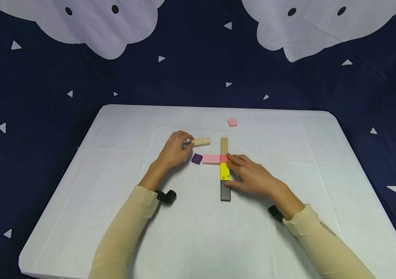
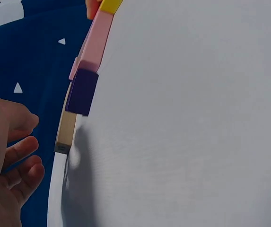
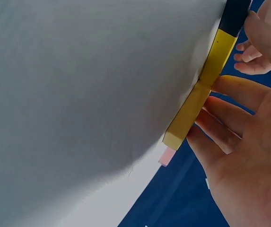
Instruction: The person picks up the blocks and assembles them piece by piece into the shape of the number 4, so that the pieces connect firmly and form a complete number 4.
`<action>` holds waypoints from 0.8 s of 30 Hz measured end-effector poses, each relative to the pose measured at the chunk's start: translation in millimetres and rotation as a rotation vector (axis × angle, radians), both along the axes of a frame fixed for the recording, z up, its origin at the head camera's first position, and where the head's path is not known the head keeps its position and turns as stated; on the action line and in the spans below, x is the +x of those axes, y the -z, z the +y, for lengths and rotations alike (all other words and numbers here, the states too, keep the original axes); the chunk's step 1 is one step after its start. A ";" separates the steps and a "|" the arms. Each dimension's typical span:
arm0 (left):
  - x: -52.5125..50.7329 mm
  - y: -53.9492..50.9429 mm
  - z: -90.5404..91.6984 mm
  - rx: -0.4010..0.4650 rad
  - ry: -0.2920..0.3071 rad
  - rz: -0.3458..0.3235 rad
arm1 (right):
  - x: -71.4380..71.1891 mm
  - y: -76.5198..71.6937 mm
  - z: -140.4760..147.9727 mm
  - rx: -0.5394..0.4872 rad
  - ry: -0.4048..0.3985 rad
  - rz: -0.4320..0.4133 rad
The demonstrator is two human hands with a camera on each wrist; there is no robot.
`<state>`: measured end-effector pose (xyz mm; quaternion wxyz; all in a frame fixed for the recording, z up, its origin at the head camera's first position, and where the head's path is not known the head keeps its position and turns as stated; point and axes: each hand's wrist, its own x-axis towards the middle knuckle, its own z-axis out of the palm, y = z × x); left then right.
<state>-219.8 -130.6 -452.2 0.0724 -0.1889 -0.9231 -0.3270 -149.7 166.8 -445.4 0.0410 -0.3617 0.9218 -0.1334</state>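
Note:
In the head view my left hand (image 1: 177, 149) hovers by the left end of a loose plain wooden block (image 1: 201, 142). The left wrist view shows bent, spread fingers with a gap between them and that block (image 2: 66, 130). My right hand (image 1: 253, 176) touches the right side of a column of blocks, fingers extended, thumb at the dark grey block (image 1: 225, 192). Above it in the column lie a yellow block (image 1: 224, 171), a red square piece (image 1: 223, 159) and another plain wooden block (image 1: 224, 145). A pink block (image 1: 211, 159) extends left from the red piece, with a tilted purple block (image 1: 197, 158) at its end.
A small pink block (image 1: 232, 122) lies apart near the back of the white-covered table (image 1: 97, 217). Behind the table hangs a dark blue cloth (image 1: 191, 77) with white clouds and triangles. Black wrist cameras (image 1: 166, 197) sit on both wrists.

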 end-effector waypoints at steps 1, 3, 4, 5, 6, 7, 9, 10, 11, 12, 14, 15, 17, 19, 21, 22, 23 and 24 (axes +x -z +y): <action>-1.8 0.2 0.2 -0.005 -0.008 -0.006 | 0.2 -0.5 0.4 0.001 0.001 -0.002; -4.6 0.9 1.3 -0.007 -0.016 -0.022 | 0.4 -1.2 1.1 0.006 0.006 -0.004; -6.1 1.7 2.0 -0.011 -0.019 -0.030 | 0.5 -1.3 1.5 0.008 0.009 -0.006; -7.5 2.6 2.7 -0.015 -0.020 -0.037 | 0.4 -1.3 1.6 0.006 0.009 -0.007; -8.4 3.4 3.2 -0.019 -0.019 -0.045 | 0.2 -0.9 1.5 0.004 0.010 -0.009; -9.2 4.2 3.5 -0.026 -0.019 -0.051 | 0.2 -0.5 1.3 0.005 0.010 -0.010; -10.5 5.8 3.7 -0.033 -0.016 -0.058 | -0.1 0.7 1.0 0.009 0.011 -0.012; -10.9 6.7 3.1 -0.036 -0.015 -0.062 | -0.2 1.4 0.2 0.011 0.011 -0.013; -11.5 7.6 2.5 -0.037 -0.015 -0.066 | -0.3 1.8 -0.3 0.016 0.011 -0.011; -11.9 8.5 2.1 -0.034 -0.016 -0.071 | -0.3 1.9 -0.6 0.021 0.013 -0.010; -13.2 10.8 1.7 -0.022 -0.022 -0.080 | 0.0 1.1 -0.5 0.023 0.015 -0.010; -13.7 11.9 1.8 -0.015 -0.029 -0.086 | 0.0 0.7 -0.6 0.024 0.016 -0.008; -14.3 13.4 1.8 -0.004 -0.044 -0.097 | 0.2 -0.1 -0.7 0.024 0.016 -0.004; -13.9 13.9 1.6 0.001 -0.057 -0.107 | 0.2 -0.4 -1.0 0.019 0.012 -0.003; -13.6 14.0 1.6 0.005 -0.061 -0.110 | 0.3 -0.5 -1.2 0.017 0.010 -0.004; -13.3 13.5 1.6 0.007 -0.060 -0.109 | 0.4 -0.5 -1.2 0.017 0.010 -0.004; -13.1 13.2 1.7 0.010 -0.058 -0.109 | 0.5 -0.7 -1.2 0.016 0.012 -0.006; -13.1 12.8 1.8 0.012 -0.056 -0.107 | 0.6 -0.8 -1.2 0.016 0.014 -0.008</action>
